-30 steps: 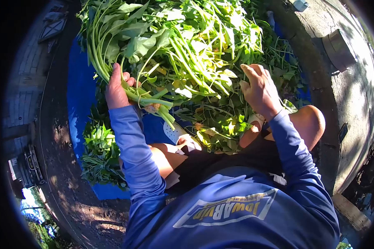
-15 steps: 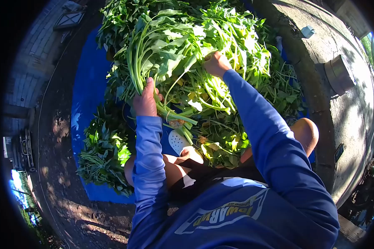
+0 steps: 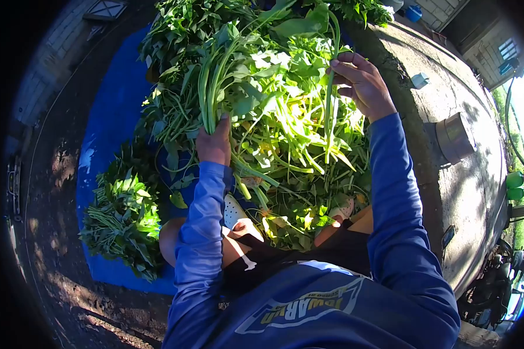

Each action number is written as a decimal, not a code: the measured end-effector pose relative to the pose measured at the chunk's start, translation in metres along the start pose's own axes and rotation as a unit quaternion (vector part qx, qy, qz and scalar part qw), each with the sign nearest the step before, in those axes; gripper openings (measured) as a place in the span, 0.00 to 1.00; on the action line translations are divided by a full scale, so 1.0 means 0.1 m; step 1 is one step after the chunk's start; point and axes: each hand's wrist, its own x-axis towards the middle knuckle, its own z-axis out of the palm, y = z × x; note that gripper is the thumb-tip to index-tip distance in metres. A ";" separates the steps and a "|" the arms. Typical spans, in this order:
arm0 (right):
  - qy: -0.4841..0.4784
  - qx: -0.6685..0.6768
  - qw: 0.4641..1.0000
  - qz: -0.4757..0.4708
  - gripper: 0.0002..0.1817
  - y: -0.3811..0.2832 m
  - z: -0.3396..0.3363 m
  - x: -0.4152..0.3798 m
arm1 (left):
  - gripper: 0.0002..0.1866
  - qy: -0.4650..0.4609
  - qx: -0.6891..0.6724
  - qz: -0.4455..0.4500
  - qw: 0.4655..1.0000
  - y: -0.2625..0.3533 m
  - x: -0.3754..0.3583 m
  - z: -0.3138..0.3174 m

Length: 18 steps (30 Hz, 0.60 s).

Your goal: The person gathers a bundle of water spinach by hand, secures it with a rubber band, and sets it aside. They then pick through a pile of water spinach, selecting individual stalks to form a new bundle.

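My left hand (image 3: pixel 214 144) is closed around a bunch of leafy green stems (image 3: pixel 211 87) that look like water spinach. Their leaves point away from me, and the cut ends stick out below the fist. Between the thumb and fingers of my right hand (image 3: pixel 364 87) is a long green stem (image 3: pixel 330 102), held upright over the sunlit heap of greens (image 3: pixel 294 96). Trimmed stems and loose leaves spread below both hands, close to my feet.
Under the greens lies a blue tarp (image 3: pixel 113 87). A separate bundle of greens (image 3: pixel 125 215) rests at my left. A concrete ledge (image 3: pixel 416 134) runs along the right, with a metal cylinder (image 3: pixel 455 138) and a small pale block (image 3: pixel 420 80) on it.
My right hand has moved right and slightly up out of the heap, now with a stem in its fingers. The left hand keeps the bunch, held more upright.
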 end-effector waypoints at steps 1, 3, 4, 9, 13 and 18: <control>0.002 -0.041 0.999 0.003 0.15 -0.02 -0.05 0.08 | 0.17 -0.028 0.002 -0.031 0.999 0.07 -0.05 0.01; 0.053 -0.090 0.994 -0.025 0.16 -0.09 -0.12 0.19 | 0.16 -0.033 -0.020 0.017 0.999 -0.03 -0.10 0.07; 0.083 -0.108 0.989 -0.051 0.17 -0.27 -0.09 0.23 | 0.16 -0.029 -0.037 0.049 0.998 -0.03 -0.06 0.10; 0.135 -0.187 0.968 -0.104 0.20 -0.66 -0.08 0.35 | 0.14 -0.028 0.015 0.029 0.999 0.05 -0.16 0.20; 0.137 -0.215 0.962 -0.093 0.18 -0.44 0.38 0.31 | 0.18 -0.002 -0.020 0.155 0.988 -0.20 -0.18 0.35; -0.032 -0.085 0.991 0.094 0.19 0.62 1.34 0.05 | 0.26 -0.059 0.021 -0.005 0.998 -0.31 -0.33 0.39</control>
